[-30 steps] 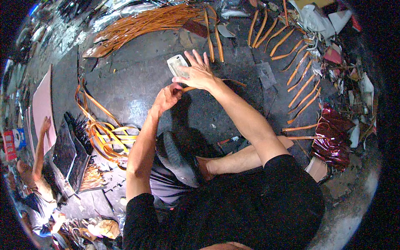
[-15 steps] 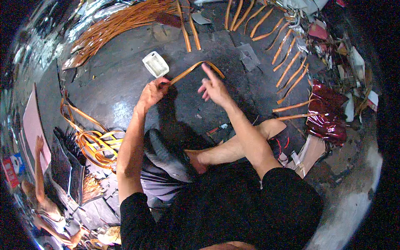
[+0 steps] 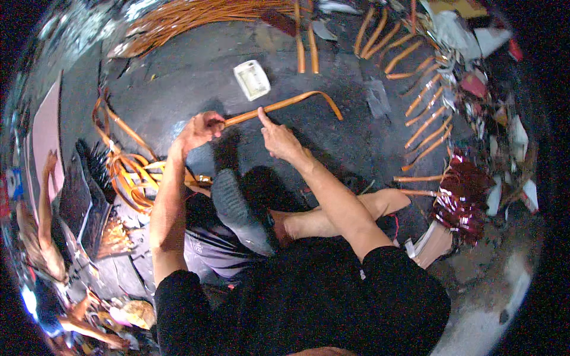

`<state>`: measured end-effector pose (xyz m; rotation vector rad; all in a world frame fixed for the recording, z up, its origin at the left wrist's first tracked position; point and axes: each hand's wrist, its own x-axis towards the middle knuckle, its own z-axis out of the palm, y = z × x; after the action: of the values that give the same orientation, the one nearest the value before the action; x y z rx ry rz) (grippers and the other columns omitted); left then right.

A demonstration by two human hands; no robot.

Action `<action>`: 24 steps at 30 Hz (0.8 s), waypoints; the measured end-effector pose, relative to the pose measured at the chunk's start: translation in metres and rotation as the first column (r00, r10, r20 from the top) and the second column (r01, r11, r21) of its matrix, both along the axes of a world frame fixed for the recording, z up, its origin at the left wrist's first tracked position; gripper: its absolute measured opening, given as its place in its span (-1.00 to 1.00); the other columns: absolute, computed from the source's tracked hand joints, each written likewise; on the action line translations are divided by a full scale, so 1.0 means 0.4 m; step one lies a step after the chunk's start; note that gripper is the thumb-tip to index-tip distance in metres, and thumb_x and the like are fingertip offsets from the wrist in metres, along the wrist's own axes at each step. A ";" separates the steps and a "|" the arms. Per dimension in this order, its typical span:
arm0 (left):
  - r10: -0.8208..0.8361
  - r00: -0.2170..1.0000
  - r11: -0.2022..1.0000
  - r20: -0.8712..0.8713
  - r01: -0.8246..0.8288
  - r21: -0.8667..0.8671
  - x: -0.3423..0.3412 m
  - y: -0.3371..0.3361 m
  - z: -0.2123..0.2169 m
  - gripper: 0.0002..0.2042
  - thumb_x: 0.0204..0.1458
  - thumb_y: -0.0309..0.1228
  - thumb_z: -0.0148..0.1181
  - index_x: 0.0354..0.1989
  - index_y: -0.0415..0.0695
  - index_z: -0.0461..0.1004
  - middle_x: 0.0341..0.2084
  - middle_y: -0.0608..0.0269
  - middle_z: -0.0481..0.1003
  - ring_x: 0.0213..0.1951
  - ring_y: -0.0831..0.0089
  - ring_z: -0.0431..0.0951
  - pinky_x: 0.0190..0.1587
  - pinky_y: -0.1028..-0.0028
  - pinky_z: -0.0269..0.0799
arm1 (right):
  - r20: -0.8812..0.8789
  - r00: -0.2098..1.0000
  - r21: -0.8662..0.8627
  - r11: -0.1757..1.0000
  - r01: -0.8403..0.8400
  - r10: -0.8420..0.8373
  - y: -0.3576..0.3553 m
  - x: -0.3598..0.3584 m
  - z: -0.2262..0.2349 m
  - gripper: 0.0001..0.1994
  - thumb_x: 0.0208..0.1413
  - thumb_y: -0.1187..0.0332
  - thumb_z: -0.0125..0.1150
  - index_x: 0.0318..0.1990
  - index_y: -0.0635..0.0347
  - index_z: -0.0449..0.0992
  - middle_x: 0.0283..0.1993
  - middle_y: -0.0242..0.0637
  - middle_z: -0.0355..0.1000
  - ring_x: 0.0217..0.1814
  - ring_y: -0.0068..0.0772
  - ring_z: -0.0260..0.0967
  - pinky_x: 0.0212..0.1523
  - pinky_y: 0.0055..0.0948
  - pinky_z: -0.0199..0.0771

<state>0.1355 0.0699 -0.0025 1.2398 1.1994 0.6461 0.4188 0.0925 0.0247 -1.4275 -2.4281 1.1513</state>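
Item: bent cane rod (image 3: 285, 104), orange-brown, long, with a hooked curve at its right end. Location: lying across the dark floor (image 3: 178, 65), far of the seated person's knees, just near the white rectangular tray (image 3: 252, 79).

Left hand (image 3: 199, 127): fingers closed around the rod's left end, holding it fast.
Right hand (image 3: 276, 136): fingers loosely spread, index finger extended and pressing on the rod mid-length; not wrapped round it.

Progress, as judged: one curve already formed at the right end; the long stretch between the hands looks straight, so any further shaping there is not yet done.

Surroundings: bundle of long canes (image 3: 196, 15) at far left; short cut cane pieces (image 3: 424, 101) laid in rows at right; coiled orange canes (image 3: 127, 172) at left; glossy dark-red wrapping (image 3: 463, 196) at right, kind uncertain in the distorted rim.
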 end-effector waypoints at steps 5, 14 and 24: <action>0.209 0.961 0.961 -0.179 -0.235 -0.144 -0.175 -0.158 -0.005 -0.78 0.10 -0.31 0.11 -0.19 -0.18 0.52 -0.53 0.29 0.54 -0.48 0.53 0.51 -0.39 0.44 0.44 | 0.114 0.955 0.070 0.957 -0.282 0.273 -0.058 -0.170 -0.007 -0.29 0.14 0.39 -0.07 0.42 0.09 -0.22 -0.46 0.14 0.46 -0.44 0.18 0.44 -0.34 0.07 0.43; 0.340 0.901 0.925 -0.269 -0.269 0.267 -0.121 -0.113 0.033 -0.79 0.09 -0.38 0.09 -0.15 -0.17 0.53 -0.40 0.17 0.55 -0.35 0.42 0.53 -0.26 0.41 0.44 | 0.093 0.796 0.052 0.795 -0.604 0.598 -0.046 -0.365 -0.014 -0.41 0.09 0.44 -0.06 0.33 -0.22 0.17 -0.16 0.00 0.50 -0.24 0.07 0.49 -0.26 -0.07 0.50; 0.200 0.676 0.829 -0.710 0.270 0.490 0.023 -0.051 0.017 -0.94 -0.07 -0.43 0.18 -0.42 -0.09 0.47 -0.45 0.12 0.51 -0.29 0.10 0.50 -0.19 0.17 0.41 | 0.002 0.995 0.020 0.995 -0.102 0.102 -0.023 0.219 0.161 -0.58 0.22 0.15 -0.04 0.17 0.12 0.36 0.05 0.06 0.42 0.09 0.14 0.36 0.15 -0.06 0.30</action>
<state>0.1446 0.0495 0.0044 2.1763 1.7115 0.4717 0.5064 0.0835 0.0891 -1.3128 -2.5319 1.1427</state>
